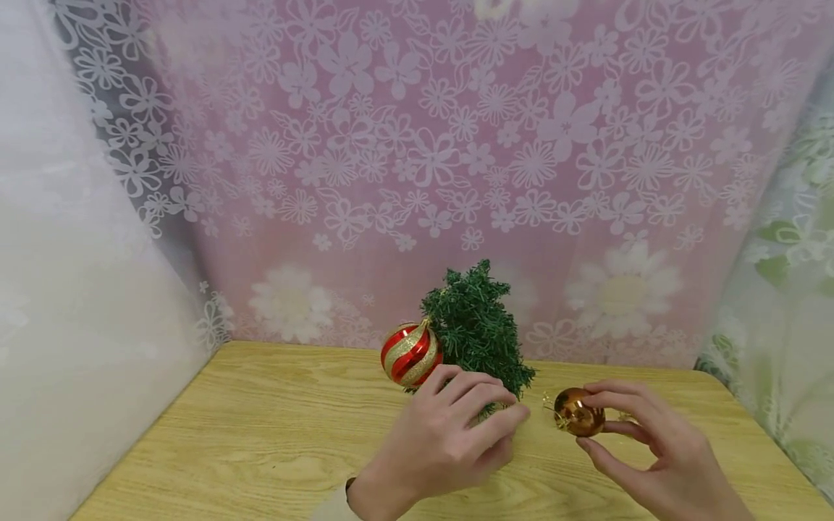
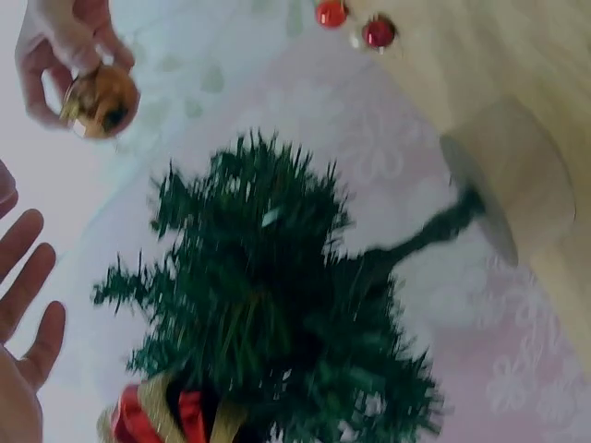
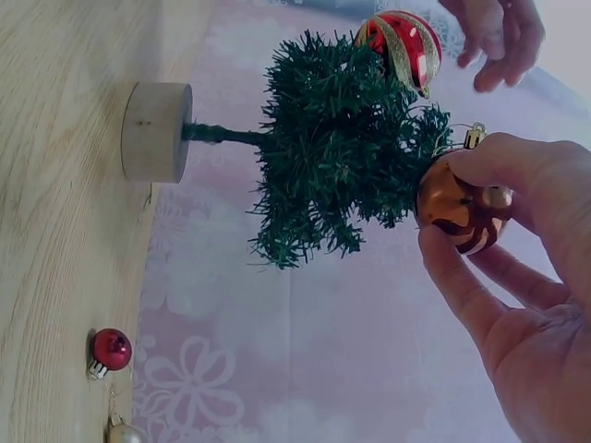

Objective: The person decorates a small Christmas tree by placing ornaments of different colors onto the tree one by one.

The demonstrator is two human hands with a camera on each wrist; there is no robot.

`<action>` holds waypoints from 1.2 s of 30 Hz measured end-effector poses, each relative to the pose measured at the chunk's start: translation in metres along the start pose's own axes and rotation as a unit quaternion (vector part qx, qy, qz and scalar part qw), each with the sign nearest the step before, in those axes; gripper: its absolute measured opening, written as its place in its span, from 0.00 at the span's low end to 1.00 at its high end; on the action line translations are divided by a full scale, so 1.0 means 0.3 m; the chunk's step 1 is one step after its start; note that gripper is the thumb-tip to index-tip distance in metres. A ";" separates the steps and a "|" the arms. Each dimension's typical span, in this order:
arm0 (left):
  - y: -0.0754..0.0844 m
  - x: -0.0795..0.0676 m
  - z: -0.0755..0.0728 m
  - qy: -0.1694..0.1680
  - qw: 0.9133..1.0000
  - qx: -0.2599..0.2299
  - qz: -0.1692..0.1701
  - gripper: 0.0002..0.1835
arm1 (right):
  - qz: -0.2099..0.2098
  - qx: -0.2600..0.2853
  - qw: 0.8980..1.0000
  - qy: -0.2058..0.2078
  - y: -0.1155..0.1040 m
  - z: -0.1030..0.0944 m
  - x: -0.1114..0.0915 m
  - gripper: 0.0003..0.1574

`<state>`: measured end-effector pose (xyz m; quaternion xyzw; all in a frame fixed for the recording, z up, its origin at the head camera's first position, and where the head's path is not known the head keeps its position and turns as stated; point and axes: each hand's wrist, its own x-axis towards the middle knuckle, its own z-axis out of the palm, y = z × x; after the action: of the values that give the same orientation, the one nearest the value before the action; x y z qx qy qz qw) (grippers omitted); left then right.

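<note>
My right hand point(image 1: 658, 441) pinches a shiny copper-coloured Christmas bauble point(image 1: 579, 412) between thumb and fingers, its gold cap and loop toward the left in the head view. The small green artificial Christmas tree point(image 1: 478, 325) stands upright on a round wooden base point(image 3: 155, 133). A large red bauble with gold glitter swirls point(image 1: 412, 354) hangs on the tree's left side. My left hand point(image 1: 449, 427) is in front of the tree with nothing in it. Its fingers point(image 2: 20, 286) are loosely bent and apart from the branches in the left wrist view.
A small dark red bauble point(image 3: 112, 349) and a pale gold one point(image 3: 127, 432) lie on the wood-grain table point(image 1: 280, 427). An orange-red bauble point(image 2: 331, 12) lies there too. Behind the table hangs a pink flowered curtain point(image 1: 417, 181); a white sheet point(image 1: 85, 289) hangs at the left.
</note>
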<state>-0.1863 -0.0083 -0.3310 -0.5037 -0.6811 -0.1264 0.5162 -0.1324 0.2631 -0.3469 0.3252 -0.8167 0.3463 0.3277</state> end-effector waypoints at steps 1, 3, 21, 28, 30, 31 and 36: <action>0.008 -0.001 0.006 -0.008 1.000 -0.007 -0.005 0.10 | -0.008 0.003 1.000 0.004 0.001 0.004 0.000 0.33; 0.023 -0.004 0.017 -0.020 0.999 -0.022 -0.018 0.10 | -0.028 0.010 0.999 0.012 0.004 0.011 -0.002 0.30; 0.071 -0.038 0.057 -0.066 0.992 -0.078 -0.078 0.10 | -0.067 0.020 0.997 0.022 -0.020 0.058 -0.017 0.32; 0.071 -0.046 0.064 -0.067 0.992 -0.083 -0.073 0.11 | -0.062 0.012 0.998 0.016 -0.025 0.061 -0.021 0.31; 0.072 -0.049 0.064 -0.066 0.991 -0.088 -0.070 0.11 | -0.060 0.013 0.998 0.011 -0.027 0.061 -0.022 0.31; 0.073 -0.050 0.064 -0.066 0.991 -0.092 -0.070 0.11 | -0.059 0.014 0.998 0.009 -0.027 0.061 -0.022 0.31; 0.074 -0.053 0.066 -0.066 0.990 -0.104 -0.071 0.09 | -0.065 0.016 0.998 0.006 -0.020 0.062 -0.023 0.32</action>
<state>-0.1802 0.0070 -0.3605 -0.5124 -0.7310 -0.1985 0.4046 -0.1298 0.2474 -0.3604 0.3805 -0.7861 0.3396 0.3493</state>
